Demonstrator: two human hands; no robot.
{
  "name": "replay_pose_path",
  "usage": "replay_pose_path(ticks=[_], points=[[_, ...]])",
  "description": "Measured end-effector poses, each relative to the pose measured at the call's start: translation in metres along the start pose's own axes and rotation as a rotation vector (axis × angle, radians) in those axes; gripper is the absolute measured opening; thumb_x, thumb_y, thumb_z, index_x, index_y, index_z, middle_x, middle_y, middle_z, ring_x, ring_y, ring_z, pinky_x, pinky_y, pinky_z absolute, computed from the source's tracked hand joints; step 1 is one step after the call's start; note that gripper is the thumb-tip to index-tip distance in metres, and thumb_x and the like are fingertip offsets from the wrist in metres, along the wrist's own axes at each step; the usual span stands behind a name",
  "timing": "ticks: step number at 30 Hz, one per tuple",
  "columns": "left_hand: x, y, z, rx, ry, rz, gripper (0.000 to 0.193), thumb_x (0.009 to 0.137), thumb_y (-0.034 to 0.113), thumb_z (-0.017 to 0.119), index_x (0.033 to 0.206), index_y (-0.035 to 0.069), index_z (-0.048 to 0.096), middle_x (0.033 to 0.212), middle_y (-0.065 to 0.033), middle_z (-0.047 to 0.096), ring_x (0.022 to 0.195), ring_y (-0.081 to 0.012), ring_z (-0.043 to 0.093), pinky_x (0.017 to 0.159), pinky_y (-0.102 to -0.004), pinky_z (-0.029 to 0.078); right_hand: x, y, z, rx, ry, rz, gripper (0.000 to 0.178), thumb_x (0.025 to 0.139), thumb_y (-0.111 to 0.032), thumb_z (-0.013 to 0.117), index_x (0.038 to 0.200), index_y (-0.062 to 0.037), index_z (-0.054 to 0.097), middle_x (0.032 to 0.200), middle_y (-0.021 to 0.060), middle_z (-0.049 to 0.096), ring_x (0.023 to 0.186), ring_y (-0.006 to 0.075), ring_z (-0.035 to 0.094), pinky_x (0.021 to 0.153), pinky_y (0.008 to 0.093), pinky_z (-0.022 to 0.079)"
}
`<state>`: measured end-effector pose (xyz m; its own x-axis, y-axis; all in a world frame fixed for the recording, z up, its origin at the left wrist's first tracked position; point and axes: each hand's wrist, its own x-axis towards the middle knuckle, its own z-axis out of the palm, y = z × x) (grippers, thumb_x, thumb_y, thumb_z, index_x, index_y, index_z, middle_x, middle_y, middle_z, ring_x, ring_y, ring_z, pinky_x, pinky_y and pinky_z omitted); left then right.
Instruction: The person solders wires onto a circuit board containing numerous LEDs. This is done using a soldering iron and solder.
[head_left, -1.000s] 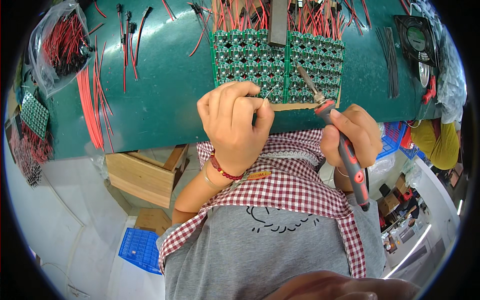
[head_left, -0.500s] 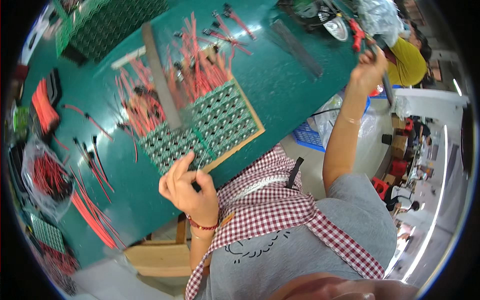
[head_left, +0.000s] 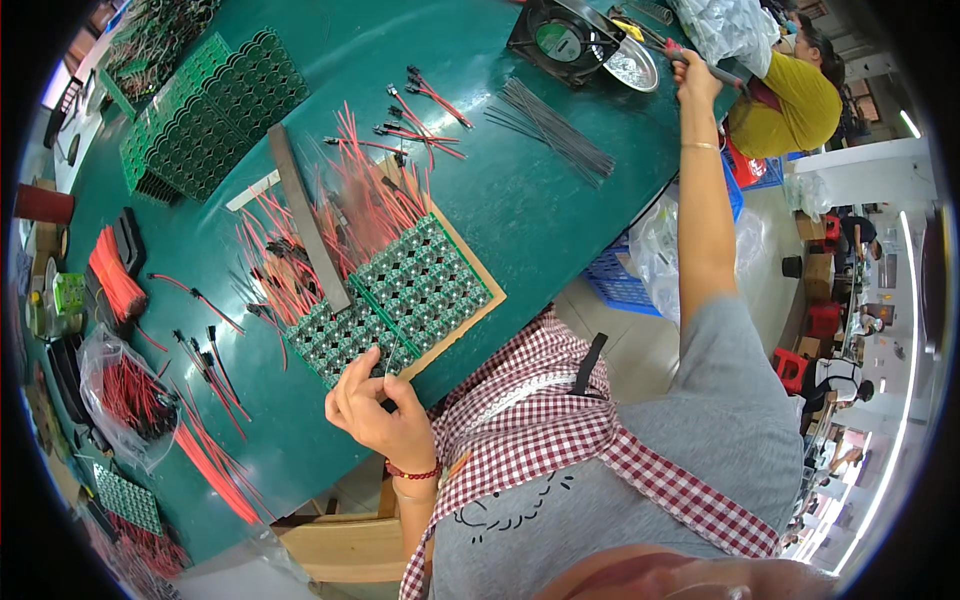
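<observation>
My left hand (head_left: 385, 410) is over the near edge of a green circuit board panel (head_left: 425, 275), thumb and forefinger pinched on a thin strand of solder wire (head_left: 392, 352). The panel lies on a wooden board (head_left: 480, 275). Red wires (head_left: 285, 265) with black connectors spread over its far part, and a flat grey bar (head_left: 308, 220) lies across them. My right arm stretches to the far right, where my right hand (head_left: 693, 82) is closed around a soldering iron (head_left: 674, 46) with a red part. Its front end points toward a shiny metal dish (head_left: 632, 66).
A black fan (head_left: 562, 38) stands beside the dish. Dark thin tubes (head_left: 552, 130) lie on the green table (head_left: 330, 440). Further left are stacked green panels (head_left: 215, 115), red wire bundles (head_left: 115, 275) and a plastic bag of wires (head_left: 130, 395). A person in yellow (head_left: 790, 105) sits at the right.
My right hand has moved farther away with the soldering iron, toward the metal dish. My left hand keeps its pinch near the panel's edge. The whole view has shifted slightly.
</observation>
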<state>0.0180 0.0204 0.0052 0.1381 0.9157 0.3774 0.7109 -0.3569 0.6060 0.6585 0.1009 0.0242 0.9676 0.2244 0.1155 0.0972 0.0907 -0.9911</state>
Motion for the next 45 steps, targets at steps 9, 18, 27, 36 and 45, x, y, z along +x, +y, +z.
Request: replay_pose_path(ticks=[9, 18, 27, 36, 45], points=[[0.006, -0.01, 0.005, -0.168, 0.006, 0.129, 0.007, 0.087, 0.004, 0.057, 0.086, 0.007, 0.051, 0.116, -0.0102, 0.071, 0.11, -0.0282, 0.065, 0.102, -0.0441, 0.036, -0.288, -0.109, -0.014, -0.148, -0.686, -0.723, 0.018, 0.087, -0.007, 0.067, 0.101, 0.005, 0.067, 0.084, 0.0115, 0.065, 0.073, 0.0135, 0.057, 0.062, 0.0245, 0.043], [-0.003, -0.013, 0.01, -0.278, 0.042, 0.096, 0.011, 0.092, 0.001, 0.052, 0.094, 0.007, 0.043, 0.11, -0.0141, 0.073, 0.114, -0.0309, 0.067, 0.104, -0.0478, 0.041, -0.419, -0.087, 0.028, -0.065, -1.319, -0.89, 0.027, 0.063, 0.001, 0.072, 0.089, 0.0029, 0.069, 0.064, 0.0096, 0.059, 0.047, 0.0202, 0.053, 0.043, 0.0295, 0.041], [-0.005, -0.012, 0.009, -0.34, 0.075, 0.066, 0.012, 0.093, 0.0, 0.049, 0.091, 0.006, 0.039, 0.103, -0.0179, 0.074, 0.111, -0.0326, 0.068, 0.105, -0.0484, 0.043, -0.434, -0.085, 0.038, -0.176, -1.322, -0.946, 0.023, 0.063, 0.001, 0.073, 0.086, 0.0018, 0.069, 0.065, 0.0087, 0.059, 0.049, 0.0212, 0.054, 0.045, 0.0306, 0.042], [-0.003, -0.012, 0.008, -0.335, 0.059, 0.061, 0.011, 0.095, 0.002, 0.046, 0.091, 0.006, 0.037, 0.1, -0.019, 0.075, 0.11, -0.0325, 0.069, 0.105, -0.048, 0.043, -0.44, -0.084, 0.041, -0.221, -1.335, -1.004, 0.022, 0.069, 0.001, 0.073, 0.09, 0.002, 0.069, 0.067, 0.0081, 0.059, 0.052, 0.0215, 0.056, 0.046, 0.0311, 0.044], [-0.002, -0.011, 0.007, -0.334, 0.057, 0.054, 0.012, 0.094, 0.001, 0.047, 0.091, 0.006, 0.037, 0.1, -0.019, 0.075, 0.11, -0.0318, 0.069, 0.105, -0.0467, 0.043, -0.442, -0.088, 0.044, -0.24, -1.334, -1.002, 0.023, 0.068, 0.002, 0.073, 0.09, 0.0024, 0.069, 0.067, 0.0082, 0.059, 0.053, 0.0217, 0.057, 0.047, 0.0311, 0.045]])
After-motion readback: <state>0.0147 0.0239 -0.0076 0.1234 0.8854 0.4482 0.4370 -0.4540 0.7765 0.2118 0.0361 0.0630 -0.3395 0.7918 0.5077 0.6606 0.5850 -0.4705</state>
